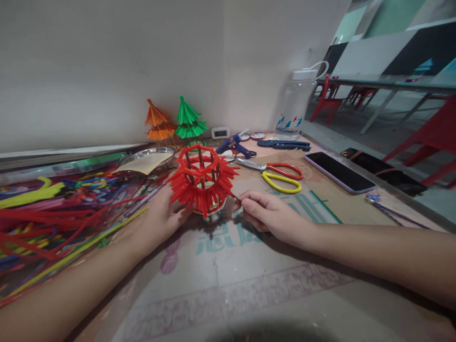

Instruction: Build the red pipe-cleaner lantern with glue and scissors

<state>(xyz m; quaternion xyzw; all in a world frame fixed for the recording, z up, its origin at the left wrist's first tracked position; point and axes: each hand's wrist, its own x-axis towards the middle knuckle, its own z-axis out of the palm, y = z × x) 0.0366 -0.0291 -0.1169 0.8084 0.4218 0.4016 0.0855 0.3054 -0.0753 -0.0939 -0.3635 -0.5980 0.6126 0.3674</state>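
Note:
A red pipe-cleaner pavilion model [204,190] stands in the middle, with an eight-sided ring on top, brown posts inside and a fringe of red pieces flaring around it. My left hand [166,211] is closed around its lower left side; some fingers are hidden behind the fringe. At the model's right, my right hand [265,211] pinches a short, thin dark stick [235,196] whose far end meets the fringe. Whether the stick is joined to the fringe I cannot tell. Behind stand an orange tiered model [158,121] and a green tiered model [190,118].
A tray of coloured pipe cleaners [39,209] fills the left. Beyond the model lie a blue glue gun [235,146], scissors [283,176] and blue pliers [284,144]. A phone [338,172] rests at right; a water bottle [294,104] stands by the wall. Printed cardboard [221,285] covers the table.

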